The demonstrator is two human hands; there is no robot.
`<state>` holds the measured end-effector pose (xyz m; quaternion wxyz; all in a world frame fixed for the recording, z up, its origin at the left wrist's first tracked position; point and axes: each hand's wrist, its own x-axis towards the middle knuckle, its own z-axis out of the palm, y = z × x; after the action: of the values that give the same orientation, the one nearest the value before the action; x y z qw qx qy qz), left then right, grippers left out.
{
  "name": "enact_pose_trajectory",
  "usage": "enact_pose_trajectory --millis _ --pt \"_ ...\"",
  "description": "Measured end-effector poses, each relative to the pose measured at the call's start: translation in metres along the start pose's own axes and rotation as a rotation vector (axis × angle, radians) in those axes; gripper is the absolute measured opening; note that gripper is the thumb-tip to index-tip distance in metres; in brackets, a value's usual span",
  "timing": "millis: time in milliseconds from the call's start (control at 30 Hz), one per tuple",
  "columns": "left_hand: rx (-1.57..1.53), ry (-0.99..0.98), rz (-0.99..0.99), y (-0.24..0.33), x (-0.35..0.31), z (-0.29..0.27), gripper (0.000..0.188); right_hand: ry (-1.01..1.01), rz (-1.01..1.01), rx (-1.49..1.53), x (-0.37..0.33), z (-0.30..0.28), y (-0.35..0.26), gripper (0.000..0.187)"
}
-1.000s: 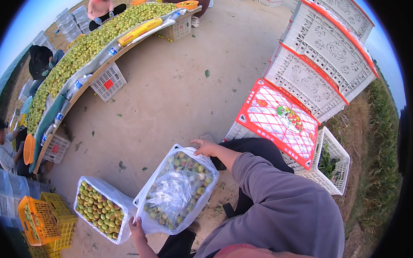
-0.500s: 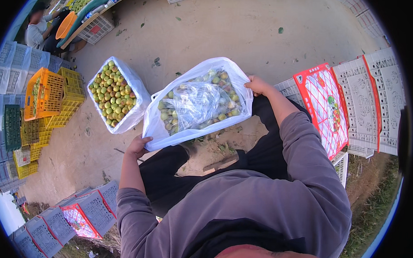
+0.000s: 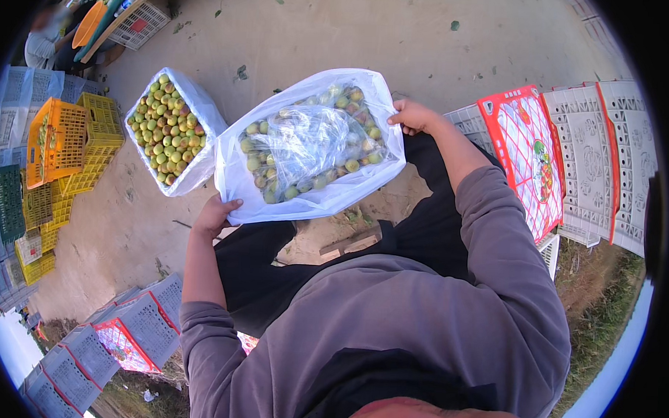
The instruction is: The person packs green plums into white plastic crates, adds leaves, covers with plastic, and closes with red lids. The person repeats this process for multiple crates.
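In front of me stands a crate lined with a white plastic liner (image 3: 237,158) and filled with round green-and-brown fruits (image 3: 324,181) that look like jujubes. A crumpled sheet of clear plastic (image 3: 307,143) covers the middle of the fruit. My left hand (image 3: 215,214) grips the liner's edge at the near left corner, fingers closed. At the right end, my right hand (image 3: 411,116) pinches the liner's edge. The liner is drawn up and outward around the fruit, hiding the crate's walls. Just left is a second lined crate (image 3: 212,116), heaped with the same uncovered fruit (image 3: 166,129).
Orange and yellow crates (image 3: 57,144) are stacked at the left, beside a green one (image 3: 9,205). Grey crates (image 3: 587,151) and a red-and-white printed panel (image 3: 524,157) stand close on my right. A co-worker (image 3: 42,48) is at the far left near an orange basin (image 3: 89,23).
Both hands keep hold of the liner. Its edges are pulled wider and higher, and the left hand has risen slightly. The whole view has shifted a little.
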<state>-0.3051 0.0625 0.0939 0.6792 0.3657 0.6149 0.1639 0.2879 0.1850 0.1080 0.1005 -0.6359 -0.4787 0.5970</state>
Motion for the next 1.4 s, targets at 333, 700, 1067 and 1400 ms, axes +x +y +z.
enact_pose_trajectory --millis 333,700,1067,1400 --pt "-0.556 0.887 -0.125 -0.055 0.050 -0.068 0.037 0.865 -0.225 0.359 0.028 -0.061 0.003 0.050" --pt "0.894 0.708 0.280 0.059 0.054 0.036 0.061 0.553 -0.337 -0.681 0.069 0.005 -0.076 0.033" --pt "1.068 0.410 0.393 0.036 0.027 -0.010 0.023 0.545 -0.332 -0.947 0.024 -0.019 -0.045 0.019" --pt "1.300 0.256 0.645 0.124 0.024 0.101 0.072 -0.008 -0.768 -1.344 -0.039 0.096 -0.137 0.112"
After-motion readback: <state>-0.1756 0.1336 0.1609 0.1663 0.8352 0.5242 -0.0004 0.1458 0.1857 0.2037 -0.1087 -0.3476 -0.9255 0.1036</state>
